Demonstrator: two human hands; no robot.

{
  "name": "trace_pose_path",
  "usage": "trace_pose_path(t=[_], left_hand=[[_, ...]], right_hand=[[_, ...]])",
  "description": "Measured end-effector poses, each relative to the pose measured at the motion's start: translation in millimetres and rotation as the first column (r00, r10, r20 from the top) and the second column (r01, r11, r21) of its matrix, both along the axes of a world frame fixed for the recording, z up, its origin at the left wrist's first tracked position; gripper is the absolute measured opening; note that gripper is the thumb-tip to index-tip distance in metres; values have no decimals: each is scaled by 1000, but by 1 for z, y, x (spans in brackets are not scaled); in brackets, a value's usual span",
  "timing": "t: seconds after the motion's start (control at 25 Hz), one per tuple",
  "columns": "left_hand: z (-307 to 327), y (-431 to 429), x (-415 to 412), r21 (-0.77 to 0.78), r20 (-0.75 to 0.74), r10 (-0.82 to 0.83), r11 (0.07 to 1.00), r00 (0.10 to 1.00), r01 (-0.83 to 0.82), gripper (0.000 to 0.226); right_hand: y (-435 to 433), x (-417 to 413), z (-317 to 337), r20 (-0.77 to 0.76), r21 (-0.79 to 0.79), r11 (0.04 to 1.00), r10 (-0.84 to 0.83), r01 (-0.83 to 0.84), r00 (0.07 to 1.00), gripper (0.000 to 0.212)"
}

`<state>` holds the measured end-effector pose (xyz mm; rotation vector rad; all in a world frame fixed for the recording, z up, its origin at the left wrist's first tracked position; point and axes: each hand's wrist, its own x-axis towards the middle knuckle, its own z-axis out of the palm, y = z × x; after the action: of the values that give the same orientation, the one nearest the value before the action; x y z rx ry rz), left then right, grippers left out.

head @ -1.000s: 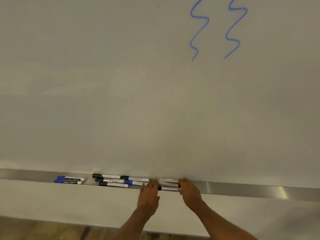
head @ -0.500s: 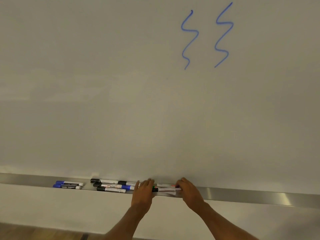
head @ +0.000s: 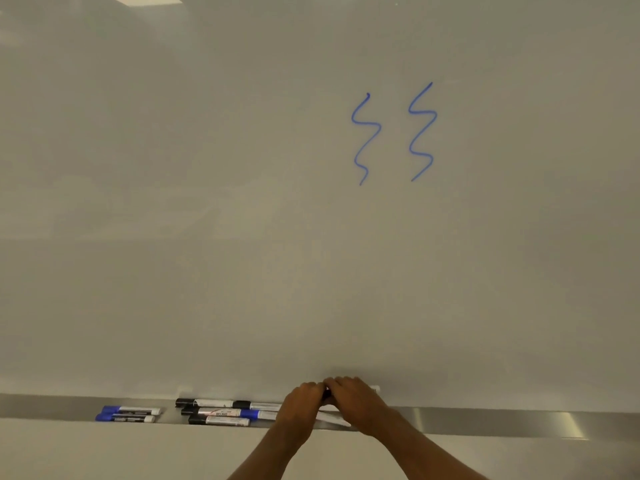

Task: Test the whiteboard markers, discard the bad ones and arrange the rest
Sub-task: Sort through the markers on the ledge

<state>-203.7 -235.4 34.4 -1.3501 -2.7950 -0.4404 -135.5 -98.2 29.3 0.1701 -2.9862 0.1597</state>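
Both hands [head: 332, 398] hide most of a marker [head: 374, 389]; its colour is unclear.

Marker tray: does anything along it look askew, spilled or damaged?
Nothing damaged or spilled. On the tray, two blue-capped markers lie neatly paired at left, while the middle cluster is staggered and overlapping, not yet lined up. Both hands, left and right, grip a marker together just above the tray.

Glossy, smooth whiteboard [head: 242, 202]. Brushed-metal marker tray [head: 502, 420], faintly shiny. Smooth plastic markers [head: 221, 412] with paper-like labels.
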Motion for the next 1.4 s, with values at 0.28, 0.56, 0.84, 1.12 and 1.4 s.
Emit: trace_pose_path(t=[0.28,0.56,0.84,1.12,1.4], left_hand=[[7,-4,-13,-105,-25,-94,990,995,91,31],[16,-28,-24,74,-77,-67,995,995,73,32],[78,-56,-50,457,-324,-59,864,944,211,67],[223,-75,-98,549,-693,182,761,697,347,37],[342,-81,-147,551,-779,303,749,549,368,46]], right_hand=[[-11,2,16,-29,-46,986,-162,161,986,29],[-28,3,26,-86,-251,930,-297,268,951,65],[-41,-20,100,-357,-502,863,-274,64,893,23],[-71,-45,250,-750,-532,804,-300,-267,590,30],[-89,-63,343,-890,-449,807,-366,-383,271,12]])
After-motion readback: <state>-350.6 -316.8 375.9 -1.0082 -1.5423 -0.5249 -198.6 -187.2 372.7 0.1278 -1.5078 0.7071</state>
